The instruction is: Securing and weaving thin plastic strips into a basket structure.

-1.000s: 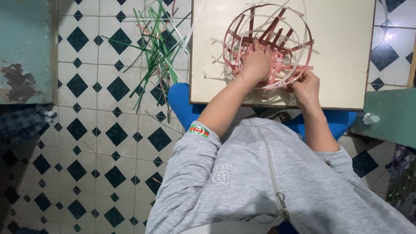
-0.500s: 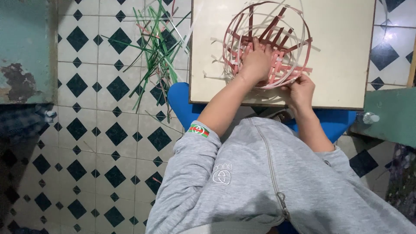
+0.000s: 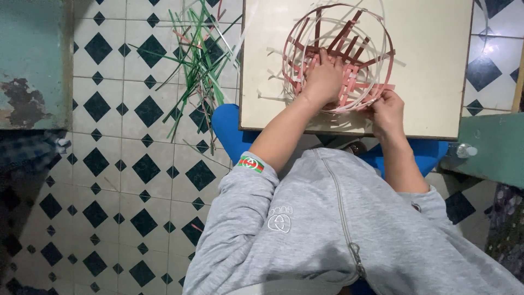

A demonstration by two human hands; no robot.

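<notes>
Woven strip basket (image 3: 338,54), smooth matt board (image 3: 431,65)

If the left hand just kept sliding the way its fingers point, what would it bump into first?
The left hand lies inside the half-woven basket, fingers pointing toward its far side. It would probably first meet the dark red upright strips there, though depth is hard to judge from above.

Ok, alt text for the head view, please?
Both hands work on a half-woven pink basket on a cream board: left hand inside it, right hand at its near rim. Green strips lie on the tiled floor.
</notes>
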